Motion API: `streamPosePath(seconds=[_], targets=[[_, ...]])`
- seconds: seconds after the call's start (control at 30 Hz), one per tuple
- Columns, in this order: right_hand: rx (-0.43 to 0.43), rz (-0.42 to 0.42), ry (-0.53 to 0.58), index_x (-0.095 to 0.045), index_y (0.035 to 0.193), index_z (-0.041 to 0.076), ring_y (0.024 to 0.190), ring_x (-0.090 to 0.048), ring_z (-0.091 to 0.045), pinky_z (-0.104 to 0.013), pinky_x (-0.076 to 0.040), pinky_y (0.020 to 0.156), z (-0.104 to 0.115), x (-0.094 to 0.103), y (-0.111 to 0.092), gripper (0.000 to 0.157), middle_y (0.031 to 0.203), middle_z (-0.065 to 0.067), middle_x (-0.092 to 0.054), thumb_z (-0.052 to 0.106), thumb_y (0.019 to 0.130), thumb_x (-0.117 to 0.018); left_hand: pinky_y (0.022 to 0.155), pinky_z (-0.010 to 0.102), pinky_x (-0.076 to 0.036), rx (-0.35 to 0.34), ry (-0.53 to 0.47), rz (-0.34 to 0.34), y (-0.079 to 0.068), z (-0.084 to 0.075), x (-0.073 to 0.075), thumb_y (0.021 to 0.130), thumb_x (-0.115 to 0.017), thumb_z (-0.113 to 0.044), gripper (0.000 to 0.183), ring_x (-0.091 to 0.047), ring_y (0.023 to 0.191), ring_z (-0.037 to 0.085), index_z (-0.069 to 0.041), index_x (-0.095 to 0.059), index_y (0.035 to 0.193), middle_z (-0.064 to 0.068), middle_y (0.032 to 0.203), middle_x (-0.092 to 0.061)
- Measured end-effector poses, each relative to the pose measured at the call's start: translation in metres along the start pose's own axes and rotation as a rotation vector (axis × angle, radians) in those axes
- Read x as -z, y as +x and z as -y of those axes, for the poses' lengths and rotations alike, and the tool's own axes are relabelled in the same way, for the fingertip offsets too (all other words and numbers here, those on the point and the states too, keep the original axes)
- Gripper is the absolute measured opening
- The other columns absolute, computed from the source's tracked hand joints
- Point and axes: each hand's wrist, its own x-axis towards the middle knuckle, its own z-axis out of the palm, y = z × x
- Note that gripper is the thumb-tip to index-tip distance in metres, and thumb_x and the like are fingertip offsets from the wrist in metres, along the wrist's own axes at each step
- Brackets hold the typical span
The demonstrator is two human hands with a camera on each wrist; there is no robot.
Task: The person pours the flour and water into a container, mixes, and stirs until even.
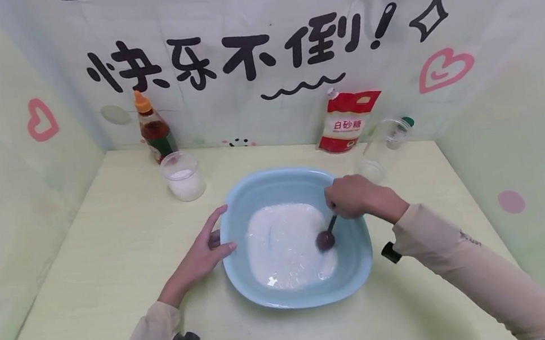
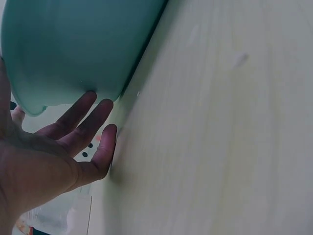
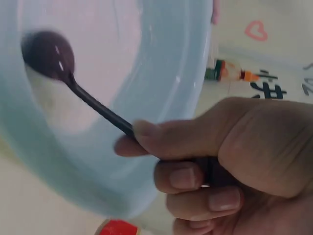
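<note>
A light blue plastic basin stands mid-table with a milky white liquid in it. My left hand holds the basin's left side: thumb and forefinger lie at the rim, while other fingers reach under it to the outer wall. Over the basin's right side my right hand grips the handle of a dark spoon. In the right wrist view, thumb and forefinger pinch that handle and the remaining fingers curl below. The spoon's bowl is at the liquid's right edge, slightly blurred.
Behind the basin, a clear tub of white powder and an orange-capped sauce bottle stand at left. At right are a red-and-white sugar pouch and a clear container, near a green-topped item. Printed curtains surround the table.
</note>
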Motion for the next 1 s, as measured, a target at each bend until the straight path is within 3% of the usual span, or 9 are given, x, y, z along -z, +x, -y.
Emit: streamPosePath(seconds=[0.17, 0.27, 0.4, 0.53, 0.63, 0.73, 0.83, 1.0], targets=[[-0.042, -0.207, 0.037, -0.07, 0.09, 0.009, 0.061, -0.053, -0.02, -0.028, -0.047, 0.061, -0.01, 0.002, 0.014, 0.006, 0.069, -0.005, -0.06, 0.012, 0.091, -0.065, 0.09, 0.048, -0.058, -0.001, 0.002, -0.006, -0.001, -0.001, 0.001, 0.096, -0.065, -0.016, 0.078, -0.056, 0.125, 0.051, -0.03, -0.02, 0.158, 0.037, 0.142, -0.047], [-0.011, -0.264, 0.072, -0.073, 0.092, 0.009, 0.06, -0.053, -0.02, -0.027, -0.048, 0.062, -0.005, -0.002, 0.023, 0.007, 0.068, -0.003, -0.061, 0.012, 0.09, -0.068, 0.09, 0.047, -0.058, 0.008, 0.003, -0.005, -0.001, -0.001, 0.001, 0.096, -0.065, -0.017, 0.078, -0.057, 0.124, 0.05, -0.03, -0.019, 0.158, 0.037, 0.142, -0.048], [0.124, -0.244, 0.071, -0.075, 0.084, 0.012, 0.063, -0.051, -0.018, -0.026, -0.043, 0.061, 0.014, -0.008, 0.03, 0.011, 0.069, 0.0, -0.062, 0.009, 0.091, -0.067, 0.09, 0.048, -0.058, 0.009, 0.007, -0.011, -0.001, 0.0, -0.001, 0.096, -0.065, -0.017, 0.078, -0.057, 0.124, 0.05, -0.032, -0.02, 0.158, 0.036, 0.143, -0.047], [0.248, -0.106, 0.071, -0.075, 0.079, 0.017, 0.065, -0.05, -0.014, -0.025, -0.042, 0.063, 0.033, -0.015, 0.023, 0.019, 0.068, 0.005, -0.06, 0.009, 0.093, -0.065, 0.091, 0.048, -0.058, -0.004, 0.005, -0.008, 0.001, 0.001, -0.002, 0.096, -0.065, -0.017, 0.078, -0.056, 0.126, 0.05, -0.032, -0.02, 0.158, 0.035, 0.144, -0.047], [0.229, 0.048, 0.108, -0.075, 0.08, 0.019, 0.068, -0.052, -0.014, -0.026, -0.044, 0.066, 0.04, -0.018, 0.012, 0.017, 0.069, 0.006, -0.06, 0.011, 0.093, -0.067, 0.09, 0.048, -0.058, -0.007, 0.002, -0.006, 0.001, 0.0, -0.003, 0.096, -0.065, -0.017, 0.078, -0.057, 0.125, 0.05, -0.031, -0.02, 0.158, 0.036, 0.143, -0.047], [0.162, 0.112, 0.111, -0.072, 0.081, 0.017, 0.07, -0.054, -0.015, -0.026, -0.046, 0.066, 0.034, -0.017, 0.002, 0.012, 0.071, 0.004, -0.06, 0.012, 0.092, -0.069, 0.088, 0.047, -0.059, -0.006, 0.008, -0.008, 0.001, -0.002, -0.003, 0.096, -0.064, -0.015, 0.078, -0.057, 0.125, 0.051, -0.031, -0.02, 0.158, 0.036, 0.143, -0.048], [0.088, 0.055, 0.04, -0.067, 0.081, 0.015, 0.068, -0.053, -0.016, -0.026, -0.045, 0.063, 0.019, -0.011, -0.005, 0.013, 0.072, 0.0, -0.058, 0.01, 0.092, -0.066, 0.087, 0.047, -0.06, -0.013, 0.006, -0.007, 0.0, -0.002, -0.002, 0.096, -0.064, -0.014, 0.078, -0.057, 0.124, 0.052, -0.03, -0.019, 0.159, 0.038, 0.142, -0.048], [-0.013, -0.161, -0.111, -0.067, 0.088, 0.007, 0.061, -0.052, -0.02, -0.028, -0.044, 0.056, -0.001, -0.003, -0.002, 0.005, 0.07, -0.006, -0.058, 0.009, 0.092, -0.064, 0.086, 0.046, -0.06, -0.013, 0.0, -0.009, 0.0, 0.0, -0.002, 0.096, -0.064, -0.015, 0.079, -0.058, 0.123, 0.051, -0.03, -0.019, 0.159, 0.038, 0.141, -0.048]])
